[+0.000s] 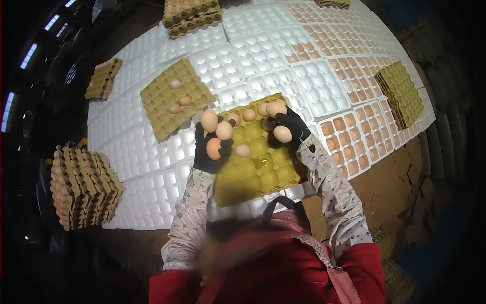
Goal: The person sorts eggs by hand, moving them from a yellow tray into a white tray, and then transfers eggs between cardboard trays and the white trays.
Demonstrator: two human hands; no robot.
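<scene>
My left hand (206, 157), in a black glove, is closed around several brown eggs (224, 130) above the left edge of a yellowish pulp egg tray (238, 180). My right hand (293, 126), gloved alike, grips eggs (282, 134) over the tray's far right corner. Between the hands, a few eggs sit in the tray's cups, among them a pale egg (242, 150) near the middle and another egg (248, 115) in the far row. A shiny wet spot (262, 161) shows in one cup. My fingertips are partly hidden behind the eggs.
White molded trays (147, 197) cover the table; those on the right hold rows of eggs (344, 139). Left of my hands lies a pulp tray (157, 111) with 3 eggs. Loaded tray stacks stand at left (83, 187) and at the back (192, 17); a pulp tray stack (400, 93) is at right.
</scene>
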